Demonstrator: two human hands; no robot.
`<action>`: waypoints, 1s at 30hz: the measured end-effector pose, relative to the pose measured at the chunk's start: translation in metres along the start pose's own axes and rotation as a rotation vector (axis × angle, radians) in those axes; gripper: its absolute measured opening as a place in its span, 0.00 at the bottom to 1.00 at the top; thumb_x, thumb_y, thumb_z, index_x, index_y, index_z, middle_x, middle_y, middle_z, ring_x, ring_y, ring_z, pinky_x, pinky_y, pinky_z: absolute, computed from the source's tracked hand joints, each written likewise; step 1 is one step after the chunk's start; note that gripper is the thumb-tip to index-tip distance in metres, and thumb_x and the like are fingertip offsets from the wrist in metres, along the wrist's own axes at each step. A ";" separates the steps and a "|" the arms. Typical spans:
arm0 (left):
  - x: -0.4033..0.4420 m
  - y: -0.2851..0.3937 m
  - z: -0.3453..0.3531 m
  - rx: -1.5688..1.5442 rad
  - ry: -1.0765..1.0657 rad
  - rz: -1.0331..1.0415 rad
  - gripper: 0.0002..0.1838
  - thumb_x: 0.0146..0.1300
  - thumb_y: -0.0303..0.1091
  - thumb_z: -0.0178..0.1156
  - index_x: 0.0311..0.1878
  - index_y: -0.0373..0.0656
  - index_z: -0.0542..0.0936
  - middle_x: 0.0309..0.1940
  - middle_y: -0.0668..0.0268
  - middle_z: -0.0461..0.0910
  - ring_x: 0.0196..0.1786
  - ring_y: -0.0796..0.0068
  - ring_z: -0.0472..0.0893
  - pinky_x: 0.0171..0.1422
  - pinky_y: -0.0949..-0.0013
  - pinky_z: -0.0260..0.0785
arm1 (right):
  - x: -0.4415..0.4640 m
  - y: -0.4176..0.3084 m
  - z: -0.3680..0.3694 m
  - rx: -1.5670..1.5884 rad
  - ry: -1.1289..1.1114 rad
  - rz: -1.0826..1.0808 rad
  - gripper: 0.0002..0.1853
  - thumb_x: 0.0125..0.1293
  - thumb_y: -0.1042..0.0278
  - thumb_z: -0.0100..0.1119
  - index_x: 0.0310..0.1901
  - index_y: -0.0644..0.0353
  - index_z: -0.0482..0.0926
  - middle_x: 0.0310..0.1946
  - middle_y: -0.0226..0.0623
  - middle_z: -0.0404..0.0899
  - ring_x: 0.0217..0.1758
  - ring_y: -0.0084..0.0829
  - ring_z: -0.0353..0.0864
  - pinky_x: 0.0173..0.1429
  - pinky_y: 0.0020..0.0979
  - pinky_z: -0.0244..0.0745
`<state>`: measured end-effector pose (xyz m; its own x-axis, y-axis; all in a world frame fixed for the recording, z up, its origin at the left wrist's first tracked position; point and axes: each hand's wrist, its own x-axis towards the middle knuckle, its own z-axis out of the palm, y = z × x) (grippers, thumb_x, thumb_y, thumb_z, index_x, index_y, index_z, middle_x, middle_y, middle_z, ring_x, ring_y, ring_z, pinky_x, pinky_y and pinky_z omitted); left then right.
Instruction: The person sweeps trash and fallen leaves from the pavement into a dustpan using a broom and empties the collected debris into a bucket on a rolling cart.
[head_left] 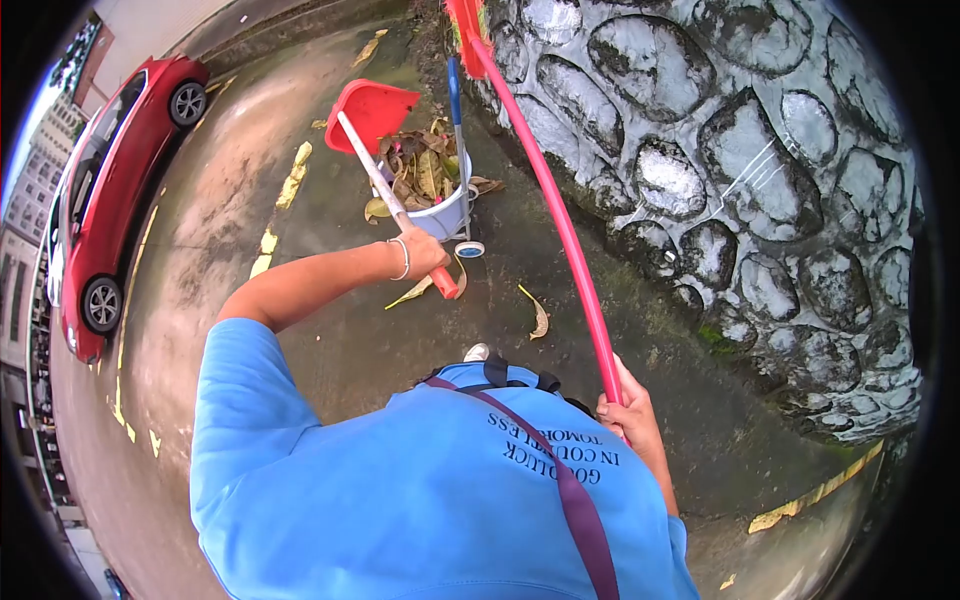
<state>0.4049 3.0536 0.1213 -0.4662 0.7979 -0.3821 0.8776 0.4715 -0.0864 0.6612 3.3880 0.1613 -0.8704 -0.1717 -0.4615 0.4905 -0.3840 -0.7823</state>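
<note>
My left hand [425, 252] is wrapped round the end of the pale handle of a long-handled dustpan [372, 112]. Its red pan is tilted beside the rim of a white bucket [442, 218] heaped with dry leaves [425, 172]. Lower on the right, near my waist, my right hand [637, 412] grips the pink pole of a broom [556, 200]. The broom's red head is at the top, near the stone wall, and partly cut off by the frame. The bucket stands by a small wheeled trolley [457, 105] with a blue handle.
Loose leaves [538, 315] lie on the damp pavement in front of my feet. A stone wall [680, 180] runs along the right side. A red car [125, 190] is parked at the left, beyond yellow painted lines [292, 178].
</note>
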 end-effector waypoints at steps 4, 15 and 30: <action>-0.029 0.004 -0.011 -0.027 0.139 0.068 0.07 0.38 0.28 0.58 0.24 0.46 0.72 0.24 0.66 0.75 0.35 0.66 0.76 0.36 0.63 0.69 | -0.006 0.006 -0.008 0.012 0.016 0.012 0.42 0.44 0.88 0.48 0.64 0.52 0.49 0.13 0.27 0.62 0.08 0.16 0.57 0.10 0.20 0.55; -0.069 0.021 -0.072 -0.108 0.354 0.106 0.09 0.35 0.27 0.59 0.19 0.46 0.68 0.19 0.69 0.70 0.29 0.68 0.72 0.31 0.63 0.65 | -0.010 0.030 -0.028 -0.090 0.163 0.052 0.41 0.43 0.88 0.47 0.64 0.54 0.50 0.13 0.27 0.62 0.08 0.16 0.58 0.10 0.20 0.56; -0.099 0.005 -0.152 -0.223 0.430 -0.055 0.09 0.40 0.29 0.61 0.20 0.42 0.68 0.19 0.65 0.69 0.28 0.64 0.72 0.29 0.61 0.63 | -0.008 0.076 -0.053 -0.088 0.348 0.165 0.40 0.44 0.88 0.48 0.62 0.51 0.55 0.16 0.24 0.62 0.10 0.16 0.60 0.13 0.19 0.56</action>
<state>0.4391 3.0338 0.2986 -0.5562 0.8303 0.0361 0.8271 0.5488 0.1218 0.7074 3.4084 0.0830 -0.7202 0.0993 -0.6866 0.6377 -0.2949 -0.7116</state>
